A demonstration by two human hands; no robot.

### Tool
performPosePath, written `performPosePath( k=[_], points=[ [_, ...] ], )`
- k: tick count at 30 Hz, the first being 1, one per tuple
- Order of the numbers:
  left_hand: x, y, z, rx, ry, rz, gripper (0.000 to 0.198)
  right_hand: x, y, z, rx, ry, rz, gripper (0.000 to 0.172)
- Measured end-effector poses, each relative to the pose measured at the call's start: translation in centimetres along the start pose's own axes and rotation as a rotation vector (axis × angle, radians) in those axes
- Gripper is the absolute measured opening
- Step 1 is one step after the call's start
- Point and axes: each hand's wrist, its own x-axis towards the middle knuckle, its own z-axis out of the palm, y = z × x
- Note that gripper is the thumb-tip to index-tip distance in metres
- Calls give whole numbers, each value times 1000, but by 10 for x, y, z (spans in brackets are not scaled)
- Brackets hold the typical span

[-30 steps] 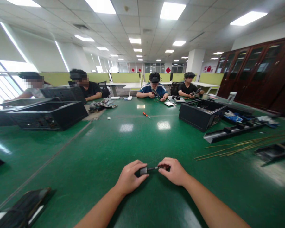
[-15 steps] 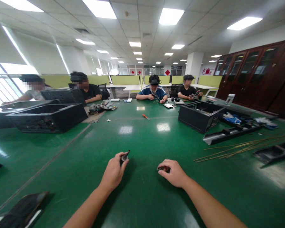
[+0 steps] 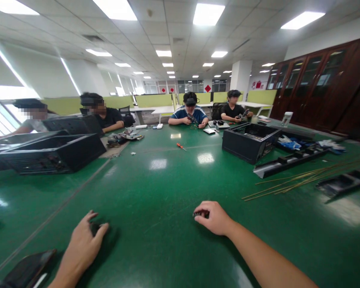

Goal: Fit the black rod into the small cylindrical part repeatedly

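My left hand (image 3: pixel 85 242) is low on the left over the green table (image 3: pixel 156 188), with thumb and fingers curved around a small dark object (image 3: pixel 95 229). Its outline is blurred, and the fingers cover part of it. To the right, my right hand (image 3: pixel 214 218) rests close to the tabletop, its thumb and fingers closed on a small dark reddish-brown piece with a row of shiny notches (image 3: pixel 197 215). Most of that piece is hidden in the grip.
An orange-handled screwdriver (image 3: pixel 181 147) lies further off. Black computer cases stand at left (image 3: pixel 60 154) and right (image 3: pixel 250 142). Thin brass-coloured rods (image 3: pixel 291 183) and dark metal channels lie at right. A dark flat item (image 3: pixel 30 266) is at lower left. Several people sit across the table.
My left hand has swung left and toward me; the black-tipped tool it held no longer shows clearly. My right hand stays almost in place, and the view has turned slightly.
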Motion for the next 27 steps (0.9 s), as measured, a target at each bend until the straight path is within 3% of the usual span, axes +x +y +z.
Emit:
performPosePath(
  k=[3,5,8,10,13,17,21,24,27],
  points=[
    [-1,36,-5,-45,250,237,61,2,-4,6,204,6,80,20],
    [-9,71,-1,-179,243,404,48,2,-8,13,453,-44,146,28],
    [-29,133,17,-416,22,468,33,1,-16,22,657,-135,157,41],
    [-43,169,31,-578,-219,523,33,0,-21,24,694,-175,138,45],
    [-59,200,48,-813,-412,512,30,-2,-25,21,687,-199,104,49],
    [-66,205,58,-937,-403,326,14,-2,-25,20,655,-240,96,50],
    [-53,195,50,-954,-416,180,18,-1,-21,27,673,-300,147,55],
    [-22,172,28,-926,-138,-61,31,-1,-13,28,715,-300,212,64],
    [14,125,-2,-711,238,-228,46,-1,-4,25,721,-284,265,71]
  ],
)
